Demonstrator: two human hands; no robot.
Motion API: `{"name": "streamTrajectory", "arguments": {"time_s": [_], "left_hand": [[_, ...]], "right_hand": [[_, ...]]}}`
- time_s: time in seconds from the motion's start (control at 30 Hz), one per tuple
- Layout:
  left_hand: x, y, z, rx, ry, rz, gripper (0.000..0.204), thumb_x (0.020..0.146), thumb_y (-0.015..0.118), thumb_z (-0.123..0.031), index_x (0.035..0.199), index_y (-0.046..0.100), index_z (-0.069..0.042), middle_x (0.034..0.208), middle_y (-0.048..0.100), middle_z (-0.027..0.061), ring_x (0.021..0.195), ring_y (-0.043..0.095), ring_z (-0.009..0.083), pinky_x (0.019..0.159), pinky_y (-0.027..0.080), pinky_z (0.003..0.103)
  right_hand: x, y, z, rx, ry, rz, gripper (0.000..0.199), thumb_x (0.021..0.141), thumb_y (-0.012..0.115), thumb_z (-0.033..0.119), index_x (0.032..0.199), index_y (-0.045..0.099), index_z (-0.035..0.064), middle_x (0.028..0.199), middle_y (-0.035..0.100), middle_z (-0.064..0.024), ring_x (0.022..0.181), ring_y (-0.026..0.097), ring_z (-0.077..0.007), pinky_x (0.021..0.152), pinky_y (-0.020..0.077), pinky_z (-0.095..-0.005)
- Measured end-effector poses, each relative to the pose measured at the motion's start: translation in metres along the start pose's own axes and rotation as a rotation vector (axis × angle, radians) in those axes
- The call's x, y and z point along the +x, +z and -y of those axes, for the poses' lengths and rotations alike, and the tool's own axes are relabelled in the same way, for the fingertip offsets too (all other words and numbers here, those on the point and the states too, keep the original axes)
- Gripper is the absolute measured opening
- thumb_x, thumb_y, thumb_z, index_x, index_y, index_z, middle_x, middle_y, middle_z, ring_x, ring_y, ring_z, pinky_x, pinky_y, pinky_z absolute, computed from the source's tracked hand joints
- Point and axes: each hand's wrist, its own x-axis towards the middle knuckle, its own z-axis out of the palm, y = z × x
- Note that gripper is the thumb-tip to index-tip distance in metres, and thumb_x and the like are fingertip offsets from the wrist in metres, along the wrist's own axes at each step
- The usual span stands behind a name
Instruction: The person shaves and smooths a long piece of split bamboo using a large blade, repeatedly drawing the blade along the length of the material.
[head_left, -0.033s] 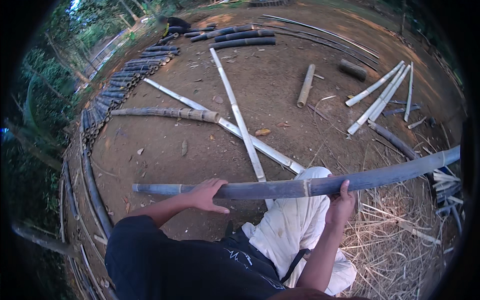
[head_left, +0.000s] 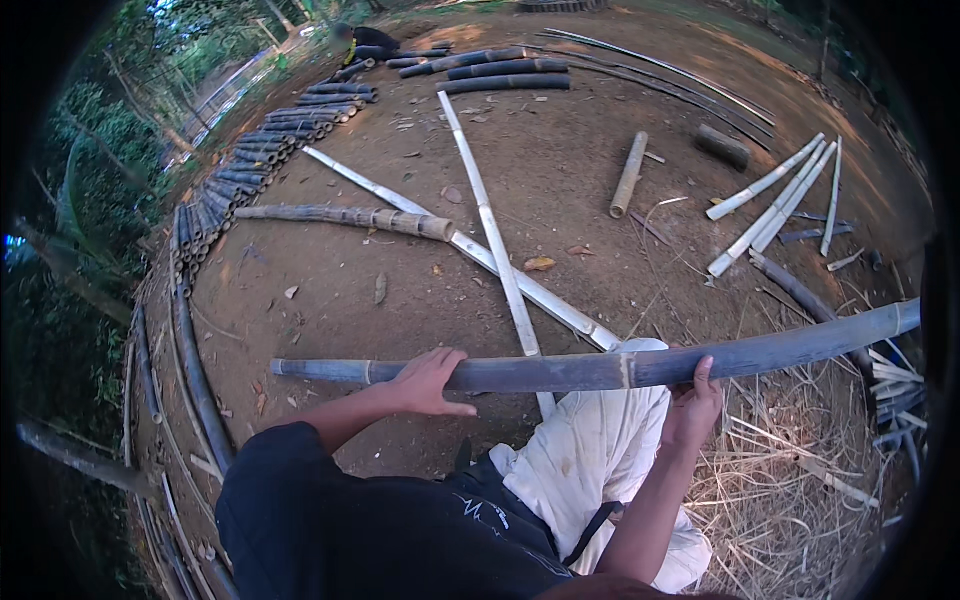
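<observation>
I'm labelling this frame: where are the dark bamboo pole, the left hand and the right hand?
dark bamboo pole [head_left: 560, 372]: head view, mid-shaft.
left hand [head_left: 430, 381]: head view, back of hand.
right hand [head_left: 692, 408]: head view, back of hand.

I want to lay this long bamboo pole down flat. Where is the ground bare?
Barest is the dirt patch between the grey bamboo log, the stacked poles at left and the held pole. Another open stretch lies beyond the short log. Crowded: the split pale strips crossing mid-ground, and the straw litter at right.
</observation>
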Motion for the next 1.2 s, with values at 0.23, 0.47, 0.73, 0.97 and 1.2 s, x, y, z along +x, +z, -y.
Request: {"name": "streamTrajectory", "arguments": {"time_s": [0.23,0.47,0.73,0.97,1.2], "left_hand": [[0.034,0.024,-0.076,-0.345,-0.056,-0.037,0.045,0.069,0.077,-0.025,0.099,0.054,0.000,0.079,0.063,0.0218,0.076,0.065,0.0439,0.068,0.052,0.048],[0.166,0.032,-0.156,-0.482,-0.044,0.005,0.038,0.071,0.075,-0.028,0.086,0.058,0.002,0.078,0.065,0.0237,0.073,0.066,0.0375,0.066,0.050,0.045],[0.359,0.090,-0.226,-0.717,-0.122,0.202,0.042,0.075,0.072,-0.038,0.085,0.064,0.002,0.077,0.066,0.0119,0.070,0.066,0.0282,0.064,0.052,0.040],[0.457,0.147,-0.245,-1.510,-0.523,1.037,0.040,0.080,0.067,-0.040,0.067,0.038,-0.017,0.050,0.030,-0.0068,0.034,0.027,0.0070,0.031,0.022,0.024],[0.473,0.142,-0.251,-1.629,-0.428,1.102,0.044,0.084,0.064,-0.048,0.076,0.046,-0.009,0.063,0.042,0.0033,0.045,0.039,0.0135,0.042,0.032,0.030]], "right_hand": [[0.008,0.019,0.018,-0.053,-0.062,-0.106,0.073,0.102,0.034,0.061,0.140,0.045,-0.0005,0.123,0.062,-0.0147,0.107,0.061,-0.0220,0.095,0.0467,-0.0370],[-0.114,-0.070,-0.123,-0.339,0.021,-0.060,0.036,0.107,0.047,0.028,0.128,0.055,-0.0005,0.104,0.066,-0.0092,0.089,0.065,-0.0167,0.082,0.0508,-0.0288],[-0.199,-0.134,-0.115,-0.348,0.166,-0.418,0.018,0.100,0.058,0.012,0.109,0.063,-0.0027,0.096,0.070,-0.0093,0.086,0.067,-0.0131,0.082,0.0530,-0.0261],[-0.191,-0.060,-0.058,-0.912,-0.005,-0.174,0.036,0.096,0.065,0.033,0.107,0.067,-0.0019,0.107,0.068,-0.0187,0.098,0.066,-0.0296,0.090,0.0510,-0.0380],[-0.134,0.019,-0.084,-0.239,0.376,0.236,0.071,0.099,0.052,0.055,0.139,0.043,-0.0036,0.111,0.062,-0.0142,0.094,0.062,-0.0216,0.087,0.0501,-0.0347]]}}
